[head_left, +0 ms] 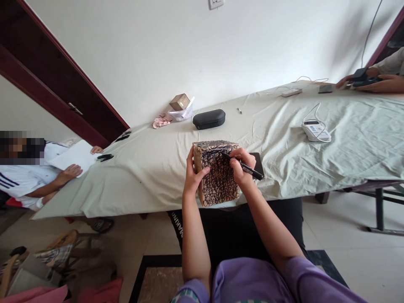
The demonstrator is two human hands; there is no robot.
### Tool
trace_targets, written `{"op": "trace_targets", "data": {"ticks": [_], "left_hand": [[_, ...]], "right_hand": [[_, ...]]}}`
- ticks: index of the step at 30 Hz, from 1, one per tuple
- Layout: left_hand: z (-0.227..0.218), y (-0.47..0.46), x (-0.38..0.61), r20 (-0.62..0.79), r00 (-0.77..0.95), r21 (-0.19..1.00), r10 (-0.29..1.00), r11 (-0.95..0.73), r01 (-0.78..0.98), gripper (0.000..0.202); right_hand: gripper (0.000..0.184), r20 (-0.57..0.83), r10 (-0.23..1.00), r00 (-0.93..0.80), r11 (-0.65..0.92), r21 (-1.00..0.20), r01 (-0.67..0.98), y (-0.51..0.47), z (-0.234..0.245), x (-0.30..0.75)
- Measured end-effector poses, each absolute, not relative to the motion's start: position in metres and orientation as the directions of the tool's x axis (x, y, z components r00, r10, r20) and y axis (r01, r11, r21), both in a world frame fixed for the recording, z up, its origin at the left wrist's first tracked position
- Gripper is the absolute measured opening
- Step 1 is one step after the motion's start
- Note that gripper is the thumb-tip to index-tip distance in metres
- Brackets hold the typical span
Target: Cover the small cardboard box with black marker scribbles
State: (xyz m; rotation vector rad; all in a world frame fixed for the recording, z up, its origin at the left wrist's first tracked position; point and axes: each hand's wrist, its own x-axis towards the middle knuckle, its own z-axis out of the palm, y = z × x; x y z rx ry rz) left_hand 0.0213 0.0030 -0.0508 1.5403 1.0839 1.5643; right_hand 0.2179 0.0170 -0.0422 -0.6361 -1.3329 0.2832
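Observation:
A brown cardboard box (221,181) stands at the table's near edge, its top and near face covered in looping black scribbles. My left hand (193,174) grips the box by its left side, thumb on the near face. In my right hand (243,166) is a black marker (252,171), pinched between the fingers, its tip at the upper part of the scribbled face. Partly behind my right hand lies a flat dark object (259,162), perhaps a phone.
On the cloth-covered table (151,176) are a black zip case (209,119), a plastic tub (182,113) with a small box, a pink cloth (162,120) and a white corded device (316,129). A person (28,181) holds paper at left; another person's hands (375,82) hold a dark device at right.

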Motion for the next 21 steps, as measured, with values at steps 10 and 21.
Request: {"op": "trace_targets", "data": {"ticks": [10,21], "left_hand": [[-0.052,0.002,0.020,0.418,-0.077,0.908,0.905,-0.412,0.078,0.095],[-0.057,0.004,0.017,0.429,-0.067,0.901,0.901,-0.422,0.097,0.095]], "right_hand": [[0.010,0.790,0.569,0.229,0.782,-0.606,0.146,0.017,-0.038,0.225],[0.010,0.663,0.602,0.444,0.706,-0.702,0.092,0.033,-0.047,0.242]]}}
